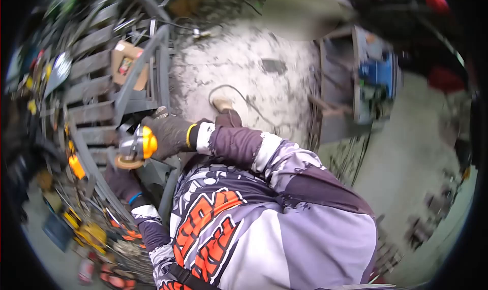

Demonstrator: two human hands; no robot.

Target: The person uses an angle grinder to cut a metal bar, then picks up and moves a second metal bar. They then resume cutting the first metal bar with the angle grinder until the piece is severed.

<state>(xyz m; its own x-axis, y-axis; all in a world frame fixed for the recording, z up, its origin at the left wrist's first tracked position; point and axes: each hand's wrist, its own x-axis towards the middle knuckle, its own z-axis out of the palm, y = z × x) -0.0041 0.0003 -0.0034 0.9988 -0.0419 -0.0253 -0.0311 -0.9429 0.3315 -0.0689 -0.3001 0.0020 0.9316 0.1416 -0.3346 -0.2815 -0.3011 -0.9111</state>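
Observation:
My right hand (170, 136), in a dark glove with a yellow cuff, is closed around an angle grinder (148, 142). The grinder has a bright orange-yellow part and a silvery head, and a tan round disc (129, 162) sits at its lower end. Just below the disc is my left hand (121, 182), gloved in dark cloth with a blue cuff, beside the rail of a grey metal frame (96, 181). Blur and the tool hide its fingers, so its grip cannot be made out. Grey sheet-like metal (152, 174) lies between the two arms.
A slatted metal rack (91, 91) carries a cardboard box (128, 65) and loose rods. Several yellow and orange tools (91, 236) lie at the lower left. A dark cable (244, 94) curls over the floor by my shoe (222, 104). At right stands a metal cart (338, 82) holding a blue container (376, 72).

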